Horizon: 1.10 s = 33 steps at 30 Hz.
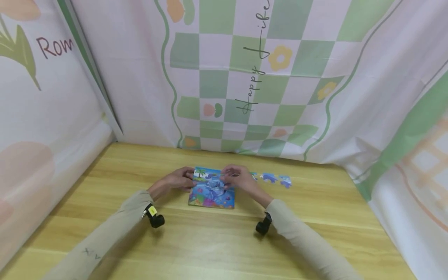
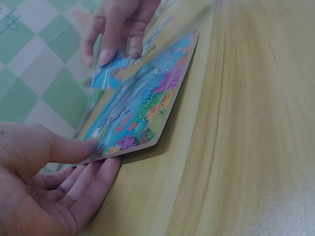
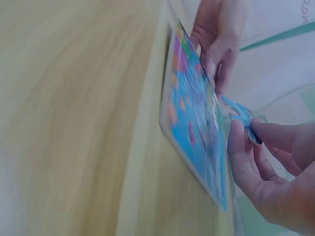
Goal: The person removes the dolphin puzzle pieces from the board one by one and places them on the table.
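Has a green-checked curtain [image 1: 217, 54] beyond both hands and a wood-grain surface [image 1: 217, 241] beneath them. Carries on that surface, between the two hands, a puzzle board [image 1: 211, 197] printed with a sea scene. Grips the board at its edge with the left hand [image 1: 179, 179], thumb on the face and fingers curled underneath, presumably to steady it while leaving the picture within reach. Seems to raise it slightly at that side (hard to judge how much). Places the right hand [image 1: 241, 179] over the board's far right part, thumb and fingertips close together in a pinch. Has loose pieces [image 1: 268, 177] just to the right of the right hand, perhaps set there for easy picking. Pinches between right thumb and fingers a single held piece [image 3: 243, 114], probably by one side so as to leave the rest exposed.

Shows the loose pieces clearly only from the head; blurs them from the left wrist. Reveals the left fingers under the board from the left wrist, but hides them from the head. Shows the held piece best from both wrists, ahead of the right fingertips.
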Available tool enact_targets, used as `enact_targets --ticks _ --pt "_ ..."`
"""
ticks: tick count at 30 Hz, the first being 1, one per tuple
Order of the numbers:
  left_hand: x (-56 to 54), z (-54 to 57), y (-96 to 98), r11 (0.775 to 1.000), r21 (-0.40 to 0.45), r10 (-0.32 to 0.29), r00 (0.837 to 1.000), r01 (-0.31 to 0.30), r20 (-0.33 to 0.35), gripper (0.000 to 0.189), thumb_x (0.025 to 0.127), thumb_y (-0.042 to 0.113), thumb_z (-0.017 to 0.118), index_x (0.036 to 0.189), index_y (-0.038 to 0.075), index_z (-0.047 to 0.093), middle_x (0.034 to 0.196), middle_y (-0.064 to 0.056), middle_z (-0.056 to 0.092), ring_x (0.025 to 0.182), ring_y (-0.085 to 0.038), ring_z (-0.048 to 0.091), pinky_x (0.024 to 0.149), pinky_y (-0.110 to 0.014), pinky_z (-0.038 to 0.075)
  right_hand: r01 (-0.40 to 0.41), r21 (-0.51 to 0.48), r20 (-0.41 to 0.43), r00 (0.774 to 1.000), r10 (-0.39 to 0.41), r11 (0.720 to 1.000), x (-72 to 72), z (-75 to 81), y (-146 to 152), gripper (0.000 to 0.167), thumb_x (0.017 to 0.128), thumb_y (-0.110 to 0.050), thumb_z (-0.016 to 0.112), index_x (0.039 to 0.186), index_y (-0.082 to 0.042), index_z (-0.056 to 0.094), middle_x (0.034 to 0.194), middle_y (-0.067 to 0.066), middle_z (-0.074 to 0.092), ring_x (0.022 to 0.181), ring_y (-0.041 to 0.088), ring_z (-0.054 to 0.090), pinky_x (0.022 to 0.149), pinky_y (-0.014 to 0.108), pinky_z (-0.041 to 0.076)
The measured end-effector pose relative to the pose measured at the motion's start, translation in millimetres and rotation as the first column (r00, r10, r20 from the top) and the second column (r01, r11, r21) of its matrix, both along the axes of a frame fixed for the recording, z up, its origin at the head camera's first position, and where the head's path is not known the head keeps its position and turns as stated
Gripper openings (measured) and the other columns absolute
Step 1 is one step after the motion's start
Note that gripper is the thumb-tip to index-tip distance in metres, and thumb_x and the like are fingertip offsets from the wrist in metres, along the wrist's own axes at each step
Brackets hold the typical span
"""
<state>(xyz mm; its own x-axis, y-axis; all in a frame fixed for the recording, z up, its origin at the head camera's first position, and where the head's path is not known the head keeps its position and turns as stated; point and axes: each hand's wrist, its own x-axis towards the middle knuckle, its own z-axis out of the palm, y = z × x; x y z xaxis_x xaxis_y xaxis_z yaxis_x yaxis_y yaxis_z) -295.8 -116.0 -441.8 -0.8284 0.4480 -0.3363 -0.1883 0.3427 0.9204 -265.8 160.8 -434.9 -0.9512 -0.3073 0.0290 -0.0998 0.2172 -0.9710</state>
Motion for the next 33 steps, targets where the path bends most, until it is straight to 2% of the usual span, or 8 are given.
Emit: enact_targets --ticks 7,11,18,22,27,29,33 --pt "-0.4 -5.0 1.8 0.998 0.013 0.06 0.998 -0.06 0.008 0.069 0.099 -0.001 0.064 0.158 -0.007 0.029 0.135 -0.022 0.049 0.098 -0.021 0.063 0.086 -0.027 0.067 0.053 0.106 0.013 0.998 -0.055 0.993 3.1 7.6 37.6 0.028 0.097 0.003 0.069 0.122 0.014 0.063 0.109 0.028 0.07 0.087 0.019 0.07 0.089 0.05 0.068" --pt "-1.4 -7.8 2.7 0.995 0.015 0.096 0.995 -0.097 0.012 0.066 0.098 -0.002 0.065 0.156 -0.005 0.034 0.134 -0.021 0.051 0.096 -0.02 0.063 0.085 -0.027 0.067 0.088 0.138 0.017 0.996 -0.091 0.986 6.8 8.7 56.1 0.03 0.096 0.004 0.068 0.123 0.016 0.062 0.109 0.03 0.069 0.086 0.02 0.07 0.085 0.043 0.07" --pt "-1.4 -7.8 2.4 0.995 0.017 0.101 0.995 -0.101 0.015 0.065 0.098 -0.004 0.065 0.156 -0.005 0.035 0.133 -0.021 0.052 0.096 -0.02 0.064 0.085 -0.028 0.068 0.127 0.266 -0.019 0.992 -0.126 0.956 18.7 8.8 77.0 0.028 0.098 -0.002 0.07 0.122 0.012 0.066 0.109 0.026 0.072 0.087 0.022 0.071 0.08 0.035 0.069" --pt "-1.6 -8.9 1.3 0.994 0.016 0.106 0.994 -0.107 0.015 0.065 0.097 -0.004 0.065 0.156 -0.005 0.035 0.134 -0.021 0.052 0.095 -0.02 0.064 0.084 -0.028 0.068 0.12 0.298 -0.024 0.993 -0.118 0.947 24.4 6.4 81.5 0.027 0.097 0.0 0.07 0.12 0.013 0.065 0.106 0.027 0.072 0.083 0.023 0.072 0.076 0.035 0.07" --pt "-1.9 -9.2 1.3 0.994 0.011 0.106 0.994 -0.107 0.017 0.065 0.097 -0.003 0.065 0.155 -0.005 0.036 0.134 -0.022 0.052 0.096 -0.021 0.064 0.084 -0.028 0.068 0.154 0.329 -0.027 0.988 -0.153 0.932 27.3 4.2 85.5 0.027 0.095 0.004 0.071 0.118 0.015 0.064 0.104 0.03 0.071 0.08 0.024 0.071 0.071 0.035 0.07" --pt "-2.3 -9.5 1.8 0.995 0.007 0.104 0.994 -0.104 0.011 0.065 0.097 -0.003 0.065 0.155 -0.005 0.037 0.133 -0.021 0.053 0.097 -0.021 0.064 0.085 -0.028 0.068 0.17 0.366 -0.053 0.985 -0.162 0.915 28.0 2.6 87.6 0.026 0.094 0.004 0.072 0.117 0.014 0.065 0.104 0.029 0.071 0.083 0.026 0.071 0.069 0.034 0.07" --pt "-3.1 -10.5 1.9 0.994 0.009 0.108 0.994 -0.108 0.003 0.063 0.097 -0.002 0.066 0.154 -0.004 0.039 0.132 -0.021 0.053 0.098 -0.021 0.064 0.085 -0.028 0.068 0.205 0.473 -0.146 0.977 -0.153 0.857 27.9 -1.0 90.6 0.02 0.093 -0.002 0.075 0.109 0.008 0.069 0.098 0.022 0.073 0.086 0.027 0.07 0.071 0.032 0.066"
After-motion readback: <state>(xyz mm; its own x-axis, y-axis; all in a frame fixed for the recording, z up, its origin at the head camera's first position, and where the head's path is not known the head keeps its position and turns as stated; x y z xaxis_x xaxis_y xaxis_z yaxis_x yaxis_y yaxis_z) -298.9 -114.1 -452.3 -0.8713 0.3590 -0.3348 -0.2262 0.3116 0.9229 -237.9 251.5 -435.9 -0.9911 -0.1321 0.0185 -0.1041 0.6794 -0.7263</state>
